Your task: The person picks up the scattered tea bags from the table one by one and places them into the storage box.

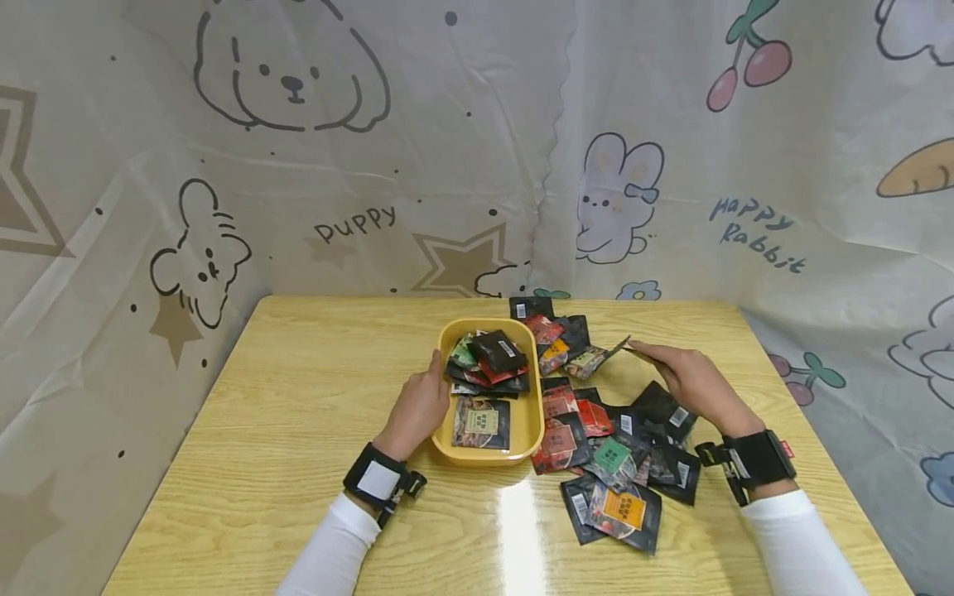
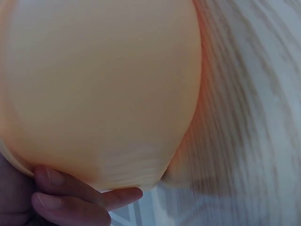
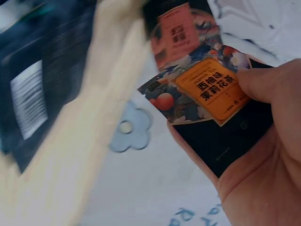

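Observation:
My left hand grips the left side of a yellow plastic tray. In the left wrist view, fingers curl at the tray's underside, which fills much of that view. A pile of dark tea sachets lies in the tray's far half, and one tan-labelled sachet lies flat in the near half. My right hand pinches an orange-labelled tea sachet between thumb and fingers, above the table's right side. A pink-labelled sachet shows just past it in the right wrist view.
Loose sachets are spread in overlapping heaps to the right of the tray. More sachets reach toward the table's back edge. The wooden table backs onto a printed cloth with cartoon animals.

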Demonstrator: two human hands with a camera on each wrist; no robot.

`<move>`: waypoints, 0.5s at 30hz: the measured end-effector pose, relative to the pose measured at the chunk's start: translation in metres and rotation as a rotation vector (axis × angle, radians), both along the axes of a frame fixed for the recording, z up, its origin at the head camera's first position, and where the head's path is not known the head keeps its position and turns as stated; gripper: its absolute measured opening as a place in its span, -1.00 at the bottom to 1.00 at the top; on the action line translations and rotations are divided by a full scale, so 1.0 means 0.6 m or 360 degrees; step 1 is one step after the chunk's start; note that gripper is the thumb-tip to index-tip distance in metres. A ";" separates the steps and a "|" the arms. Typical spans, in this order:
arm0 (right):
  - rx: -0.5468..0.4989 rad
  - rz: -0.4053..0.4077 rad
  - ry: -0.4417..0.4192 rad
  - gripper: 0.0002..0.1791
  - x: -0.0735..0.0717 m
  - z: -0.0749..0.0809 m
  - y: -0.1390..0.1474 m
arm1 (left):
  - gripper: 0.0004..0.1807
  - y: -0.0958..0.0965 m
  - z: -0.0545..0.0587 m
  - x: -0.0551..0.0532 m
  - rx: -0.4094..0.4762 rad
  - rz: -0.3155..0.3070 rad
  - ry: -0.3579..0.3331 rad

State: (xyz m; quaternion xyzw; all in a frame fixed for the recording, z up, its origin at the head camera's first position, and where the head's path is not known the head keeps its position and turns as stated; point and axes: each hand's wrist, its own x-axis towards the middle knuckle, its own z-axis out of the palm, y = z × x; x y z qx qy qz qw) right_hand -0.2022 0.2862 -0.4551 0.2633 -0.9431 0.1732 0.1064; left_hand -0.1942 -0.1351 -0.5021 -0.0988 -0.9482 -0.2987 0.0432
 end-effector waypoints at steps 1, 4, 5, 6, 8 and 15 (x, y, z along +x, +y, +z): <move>-0.0040 0.0018 0.0043 -0.56 -0.001 0.006 -0.006 | -0.40 0.000 0.000 0.000 0.0004 0.0001 0.0003; -0.0128 0.0077 0.0203 -0.54 -0.004 0.028 -0.031 | -0.40 -0.001 0.000 0.000 0.0003 -0.0002 0.0015; -0.0156 0.0091 0.0251 -0.53 -0.005 0.037 -0.042 | -0.40 -0.002 0.000 0.000 0.0002 -0.0002 0.0014; -0.0182 0.0109 0.0289 -0.53 -0.005 0.047 -0.055 | -0.40 -0.002 0.000 0.000 0.0000 -0.0002 0.0014; -0.0221 0.0151 0.0353 -0.52 -0.003 0.066 -0.082 | -0.40 -0.002 -0.001 0.000 -0.0001 0.0002 0.0012; -0.0321 0.0418 0.0482 -0.49 0.005 0.101 -0.185 | -0.40 -0.002 0.002 0.001 0.0011 -0.0004 0.0012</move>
